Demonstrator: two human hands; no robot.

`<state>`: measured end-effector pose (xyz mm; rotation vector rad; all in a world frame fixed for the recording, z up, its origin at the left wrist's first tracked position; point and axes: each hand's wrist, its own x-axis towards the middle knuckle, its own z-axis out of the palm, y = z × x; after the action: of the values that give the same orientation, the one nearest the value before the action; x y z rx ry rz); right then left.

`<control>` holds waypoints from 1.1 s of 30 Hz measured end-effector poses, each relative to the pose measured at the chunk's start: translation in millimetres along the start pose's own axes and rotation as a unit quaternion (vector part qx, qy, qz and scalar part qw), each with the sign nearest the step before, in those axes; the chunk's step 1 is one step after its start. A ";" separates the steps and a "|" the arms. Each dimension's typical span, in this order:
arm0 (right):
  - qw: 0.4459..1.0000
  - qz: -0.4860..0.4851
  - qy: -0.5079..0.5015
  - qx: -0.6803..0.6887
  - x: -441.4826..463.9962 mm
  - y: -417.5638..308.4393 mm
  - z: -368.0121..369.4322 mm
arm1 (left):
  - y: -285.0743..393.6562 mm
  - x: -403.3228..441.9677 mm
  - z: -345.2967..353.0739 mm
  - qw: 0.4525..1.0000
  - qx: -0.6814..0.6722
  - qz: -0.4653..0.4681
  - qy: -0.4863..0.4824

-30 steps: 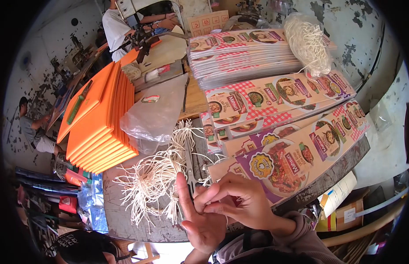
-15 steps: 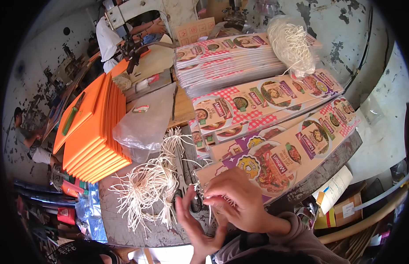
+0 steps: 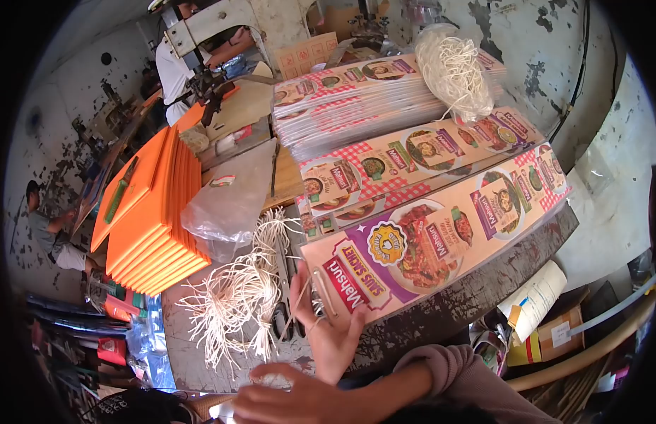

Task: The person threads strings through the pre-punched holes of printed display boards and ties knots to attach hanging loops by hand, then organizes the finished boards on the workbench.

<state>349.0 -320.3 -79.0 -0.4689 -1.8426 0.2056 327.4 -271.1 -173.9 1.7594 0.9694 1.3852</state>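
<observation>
My left hand [image 3: 331, 339] is closed on the left end of a long printed card [image 3: 448, 244], with the thumb on the near edge and fingers along its end. A thin cord runs near those fingers. My right hand [image 3: 292, 399] is low in the view, in front of my left wrist; its fingers are bent and blurred, and what they hold, if anything, is not clear. Left of the card lie a bundle of white cords [image 3: 232, 304] and black-handled scissors [image 3: 282, 318], partly hidden by my left hand.
Stacked printed cards [image 3: 356, 106] fill the back of the table, with a bag of cord [image 3: 455, 74] on top. Orange sheets [image 3: 155, 226] carry a green-handled knife [image 3: 119, 191]. A plastic bag [image 3: 232, 205] lies beside them. Other people are at the left and bottom left.
My left hand has taken hold of the card's end, and the card is raised and shifted slightly. My right hand has moved down and left, away from the card. The view has shifted slightly.
</observation>
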 end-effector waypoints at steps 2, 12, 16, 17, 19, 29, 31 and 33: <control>0.997 0.027 0.012 -0.072 -5.3 11.2 -3.9 | -11.2 -3.2 0.1 0.998 -0.055 -0.023 -0.011; 0.964 0.010 0.103 -0.245 -59.1 18.0 -57.6 | 46.5 -38.3 -66.3 0.967 -0.206 -0.080 -0.128; 0.954 -0.118 0.097 -0.259 -75.3 20.6 -32.2 | 52.0 -24.5 -51.1 0.910 -0.380 -0.158 -0.040; 0.973 -0.066 0.023 -0.219 -76.8 22.6 -40.6 | 49.0 -21.9 -52.3 0.914 -0.367 -0.172 -0.014; 0.983 -0.012 -0.052 -0.177 -72.7 31.4 -47.2 | 51.6 -17.9 -53.0 0.917 -0.353 -0.186 0.013; 0.878 0.371 0.165 0.255 -57.6 56.6 -52.4 | 72.9 34.9 -67.1 0.879 0.364 0.269 -0.150; 0.879 0.362 0.128 0.282 -54.8 62.3 -57.7 | 64.8 32.5 -72.6 0.864 0.380 0.282 -0.171; 0.833 0.347 0.150 0.404 -53.4 65.3 -58.8 | 58.1 35.0 -72.4 0.899 0.272 0.297 -0.171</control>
<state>432.0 -289.0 -130.9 -0.5006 -1.0562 1.2751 270.0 -263.9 -93.2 2.7880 0.6805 1.1232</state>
